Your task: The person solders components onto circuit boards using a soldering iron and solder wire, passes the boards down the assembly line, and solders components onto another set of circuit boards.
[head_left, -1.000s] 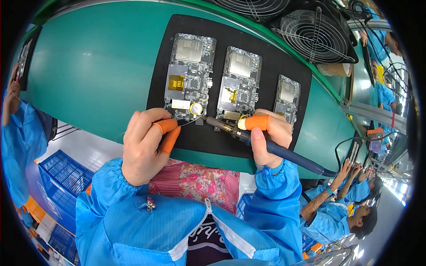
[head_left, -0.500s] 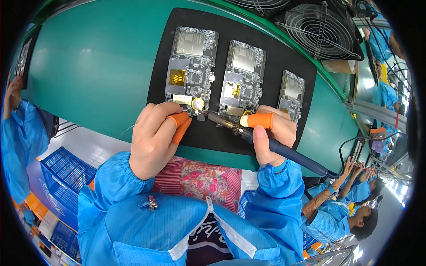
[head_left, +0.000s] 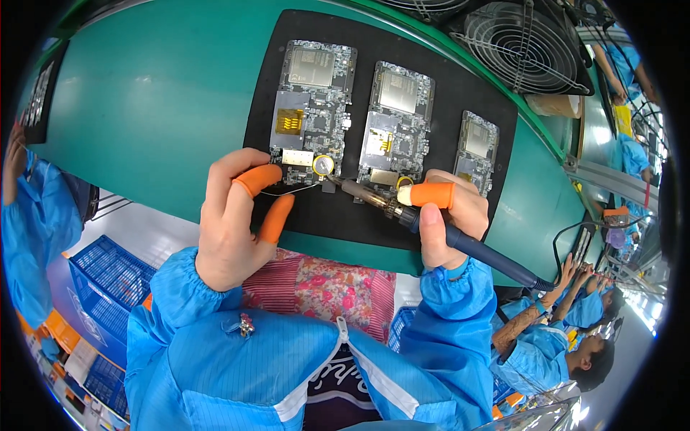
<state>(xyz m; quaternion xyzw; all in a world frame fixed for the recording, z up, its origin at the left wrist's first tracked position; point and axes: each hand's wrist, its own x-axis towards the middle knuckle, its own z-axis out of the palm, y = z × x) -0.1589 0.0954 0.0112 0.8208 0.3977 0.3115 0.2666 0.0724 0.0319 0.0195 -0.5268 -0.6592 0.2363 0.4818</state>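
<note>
My right hand [head_left: 453, 215] is closed around a soldering iron [head_left: 471, 248]. An orange cot covers its index finger. The iron's tip rests close to the lower edge of the left circuit board [head_left: 314, 100], just below a round coin cell [head_left: 323, 165]. My left hand [head_left: 241, 208] is at that board's lower left corner, its orange-covered index finger and thumb spread apart. A thin solder wire [head_left: 298, 189] runs from under the index finger toward the iron's tip; whether the hidden fingers hold it does not show. Beside it lie a middle circuit board [head_left: 395, 126] and a right circuit board [head_left: 476, 147].
The boards lie on a black mat [head_left: 262, 108] on a green table [head_left: 158, 93]. A fan with a wire guard [head_left: 521, 47] stands at the back right. Blue baskets [head_left: 111, 273] are at lower left. Other people in blue work on both sides.
My left thumb and index finger have parted from their pinch near the wire, and the hand has shifted slightly left. The soldering iron stays by the left board's lower edge.
</note>
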